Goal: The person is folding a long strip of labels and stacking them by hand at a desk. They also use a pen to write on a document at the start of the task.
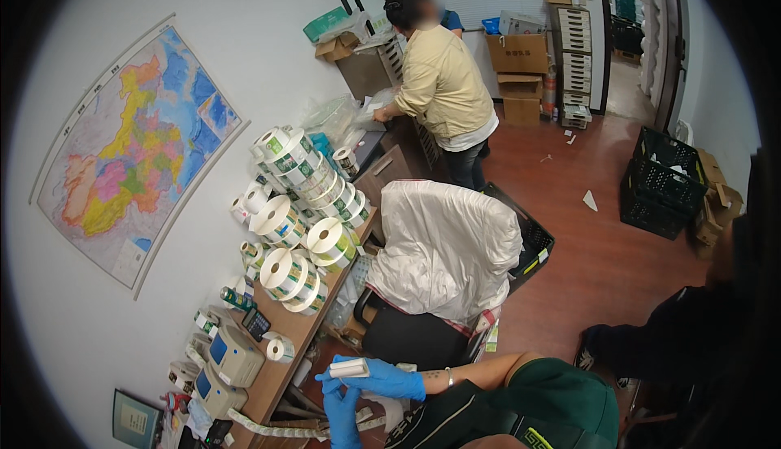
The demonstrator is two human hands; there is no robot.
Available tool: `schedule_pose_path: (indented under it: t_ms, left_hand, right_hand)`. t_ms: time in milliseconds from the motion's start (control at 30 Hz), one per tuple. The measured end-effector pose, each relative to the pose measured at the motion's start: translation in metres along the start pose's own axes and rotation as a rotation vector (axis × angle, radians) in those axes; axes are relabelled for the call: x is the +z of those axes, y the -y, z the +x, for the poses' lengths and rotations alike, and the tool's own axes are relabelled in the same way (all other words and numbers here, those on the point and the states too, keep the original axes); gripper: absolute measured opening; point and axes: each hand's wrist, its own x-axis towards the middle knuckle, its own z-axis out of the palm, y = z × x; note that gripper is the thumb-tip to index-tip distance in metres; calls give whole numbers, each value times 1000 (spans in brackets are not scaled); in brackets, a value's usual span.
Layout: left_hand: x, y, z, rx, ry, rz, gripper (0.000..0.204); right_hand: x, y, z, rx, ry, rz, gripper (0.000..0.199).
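Both my hands wear blue gloves and are close together at the lower middle, in front of the desk. My right hand (389, 379), with a bracelet at its wrist, is closed around a small white stack of labels or paper (350, 368). Just below it is my left hand (342, 415), its fingers bent up toward the right hand's fingertips. Whatever those fingers pinch is too small to make out. A strip of white labels (281, 430) runs from the label printers (234, 355) toward my left hand and shows again beyond it.
Stacked label rolls (285, 274), a calculator (256, 324) and a loose roll (280, 348) stand on the wooden desk (268, 388). A black chair (411, 339) bears a pale quilted cover (443, 246). Another person (443, 83) works farther back. Black crates (663, 185) stand at right.
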Motion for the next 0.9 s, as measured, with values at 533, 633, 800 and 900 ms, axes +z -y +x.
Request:
schedule_pose_path:
  t_ms: [533,633,800,900]
  left_hand:
    - [4,6,-15,-145,262,128,43]
    - [20,-4,-19,-187,186,-37,49]
    - [29,-17,-24,-256,43,-111,48]
    - [14,-17,-23,-201,-3,-254,47]
  right_hand:
    - [-7,18,-1,-45,55,301,43]
    - [-8,19,-3,-42,75,350,44]
    - [-11,4,3,-16,21,105,59]
    - [0,15,0,60,105,63,87]
